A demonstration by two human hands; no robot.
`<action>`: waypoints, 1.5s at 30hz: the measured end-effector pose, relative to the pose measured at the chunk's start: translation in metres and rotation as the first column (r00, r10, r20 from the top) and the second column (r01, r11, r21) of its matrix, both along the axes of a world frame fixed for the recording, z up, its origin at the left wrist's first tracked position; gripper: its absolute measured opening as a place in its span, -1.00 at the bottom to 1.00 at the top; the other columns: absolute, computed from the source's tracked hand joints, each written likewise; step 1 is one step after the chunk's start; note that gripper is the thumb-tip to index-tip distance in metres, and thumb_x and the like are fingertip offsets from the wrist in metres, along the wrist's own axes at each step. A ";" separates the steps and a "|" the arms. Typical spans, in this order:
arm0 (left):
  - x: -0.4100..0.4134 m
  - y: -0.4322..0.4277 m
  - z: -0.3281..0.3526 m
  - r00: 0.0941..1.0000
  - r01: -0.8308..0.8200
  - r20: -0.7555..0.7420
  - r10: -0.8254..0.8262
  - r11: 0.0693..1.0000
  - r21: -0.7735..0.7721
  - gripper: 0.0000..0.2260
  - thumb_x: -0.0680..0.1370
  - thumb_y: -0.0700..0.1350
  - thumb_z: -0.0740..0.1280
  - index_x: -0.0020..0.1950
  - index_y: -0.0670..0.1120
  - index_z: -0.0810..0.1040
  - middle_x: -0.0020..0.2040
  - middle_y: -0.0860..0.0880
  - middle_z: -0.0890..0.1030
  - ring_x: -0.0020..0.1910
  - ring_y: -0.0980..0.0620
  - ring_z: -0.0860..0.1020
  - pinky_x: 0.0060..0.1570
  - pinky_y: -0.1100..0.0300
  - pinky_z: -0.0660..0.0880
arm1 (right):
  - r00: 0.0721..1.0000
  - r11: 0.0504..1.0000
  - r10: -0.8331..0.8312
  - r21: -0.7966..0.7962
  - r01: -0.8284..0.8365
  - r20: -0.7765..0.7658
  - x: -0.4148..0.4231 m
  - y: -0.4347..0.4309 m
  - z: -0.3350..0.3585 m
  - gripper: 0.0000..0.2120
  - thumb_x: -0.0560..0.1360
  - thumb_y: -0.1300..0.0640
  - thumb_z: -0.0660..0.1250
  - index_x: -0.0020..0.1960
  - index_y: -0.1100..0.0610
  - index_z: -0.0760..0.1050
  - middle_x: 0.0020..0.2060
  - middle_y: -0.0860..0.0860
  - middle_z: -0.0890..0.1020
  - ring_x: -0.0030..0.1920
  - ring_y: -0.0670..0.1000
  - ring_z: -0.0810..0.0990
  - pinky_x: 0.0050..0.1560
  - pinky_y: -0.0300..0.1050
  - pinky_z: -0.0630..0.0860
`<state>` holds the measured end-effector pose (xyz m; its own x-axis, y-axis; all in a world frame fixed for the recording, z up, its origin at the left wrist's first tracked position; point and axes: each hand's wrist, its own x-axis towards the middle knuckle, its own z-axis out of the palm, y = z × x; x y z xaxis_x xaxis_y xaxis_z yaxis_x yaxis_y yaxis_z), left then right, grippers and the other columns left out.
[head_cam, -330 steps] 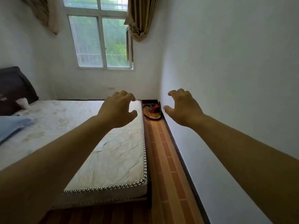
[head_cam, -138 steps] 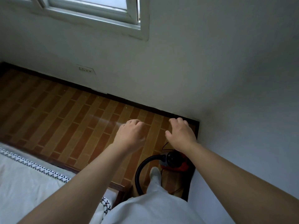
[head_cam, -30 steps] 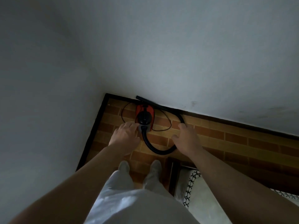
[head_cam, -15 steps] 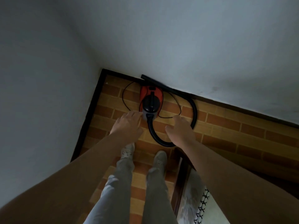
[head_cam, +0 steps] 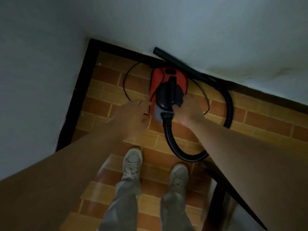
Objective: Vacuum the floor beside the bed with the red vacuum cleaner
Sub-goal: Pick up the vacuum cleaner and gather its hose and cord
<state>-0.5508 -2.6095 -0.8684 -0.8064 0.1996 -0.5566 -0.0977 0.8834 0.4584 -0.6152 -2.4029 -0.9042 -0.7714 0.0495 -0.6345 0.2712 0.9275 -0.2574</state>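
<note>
The red vacuum cleaner (head_cam: 168, 85) sits on the tiled floor in the room's corner, with a black handle on top. Its black ribbed hose (head_cam: 180, 147) loops from the front round to the right, and the rigid black tube (head_cam: 176, 62) leans along the wall's base. A thin black cord (head_cam: 126, 87) curls left of the body. My right hand (head_cam: 188, 109) touches the front right of the black top, fingers curled at the handle's base. My left hand (head_cam: 131, 115) hovers at the body's left front edge, fingers spread and holding nothing.
White walls meet at the corner, edged by a dark skirting (head_cam: 78, 90). My two feet in grey shoes (head_cam: 133, 162) stand just behind the vacuum. The dark bed frame corner (head_cam: 216, 184) is at lower right, close to the hose loop.
Both hands have dropped closer to the vacuum. My right hand moved from the hose side onto the black top, and my left hand reached the body's left edge.
</note>
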 end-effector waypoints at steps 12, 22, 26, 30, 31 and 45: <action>0.014 0.005 -0.069 1.000 -0.026 -0.010 0.026 0.998 0.050 -0.45 0.60 -0.09 0.31 0.59 -0.01 0.27 0.50 0.01 0.38 0.42 0.01 0.37 0.34 0.15 0.32 | 0.992 0.991 0.059 0.123 -0.045 -0.114 -0.023 -0.027 -0.089 -0.63 0.59 -0.02 0.28 0.25 0.23 0.41 0.18 0.18 0.50 0.14 0.19 0.53 0.19 0.12 0.51; 0.010 0.002 -0.073 1.000 0.007 -0.027 -0.006 0.998 0.070 -0.51 0.55 -0.11 0.35 0.49 0.01 0.40 0.42 0.00 0.45 0.36 -0.01 0.44 0.35 0.02 0.42 | 0.997 0.996 0.054 0.078 -0.049 -0.060 -0.003 -0.014 -0.080 -0.84 0.52 0.12 0.35 0.02 0.20 0.50 -0.01 0.12 0.56 -0.07 0.14 0.60 -0.23 -0.03 0.53; 0.011 0.003 -0.074 1.000 0.015 -0.015 -0.014 0.998 0.054 -0.52 0.56 -0.13 0.36 0.48 0.01 0.40 0.45 0.00 0.42 0.42 -0.03 0.40 0.38 0.02 0.39 | 0.991 0.991 0.119 0.064 -0.115 -0.065 0.017 -0.004 -0.077 -0.85 0.53 0.14 0.36 0.04 0.19 0.49 -0.01 0.10 0.52 -0.08 0.11 0.56 -0.16 0.01 0.59; 0.011 0.007 -0.078 0.999 0.037 -0.016 -0.036 0.999 0.036 -0.47 0.56 -0.12 0.36 0.53 -0.04 0.36 0.49 -0.02 0.39 0.41 -0.04 0.41 0.37 0.04 0.39 | 0.973 0.977 0.210 0.053 -0.205 -0.093 0.032 0.004 -0.078 -0.86 0.53 0.15 0.35 0.00 0.20 0.47 -0.03 0.08 0.50 -0.03 0.09 0.52 -0.17 -0.08 0.44; 0.011 0.008 -0.079 0.999 0.050 -0.014 -0.050 0.998 0.028 -0.46 0.56 -0.12 0.35 0.54 -0.05 0.34 0.50 -0.02 0.37 0.42 -0.04 0.41 0.37 0.05 0.39 | 0.967 0.972 0.233 0.053 -0.229 -0.101 0.035 0.005 -0.079 -0.87 0.53 0.15 0.35 -0.02 0.19 0.46 -0.03 0.08 0.50 -0.03 0.09 0.52 -0.18 -0.10 0.43; 0.006 0.030 -0.096 0.989 0.140 -0.049 -0.140 0.990 -0.015 -0.34 0.55 -0.15 0.36 0.62 -0.03 0.19 0.62 -0.03 0.18 0.56 -0.05 0.20 0.47 0.00 0.31 | 0.872 0.885 0.465 0.043 -0.464 -0.154 0.048 0.032 -0.073 -0.78 0.53 0.18 0.38 0.14 0.23 0.53 0.07 0.10 0.58 0.08 0.09 0.57 0.01 -0.20 0.41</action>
<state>-0.5447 -2.5795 -0.9647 -0.7978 0.3061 -0.5195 0.0498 0.8921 0.4491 -0.5672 -2.3706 -0.9776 -0.7945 -0.3366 -0.5055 -0.2344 0.9378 -0.2560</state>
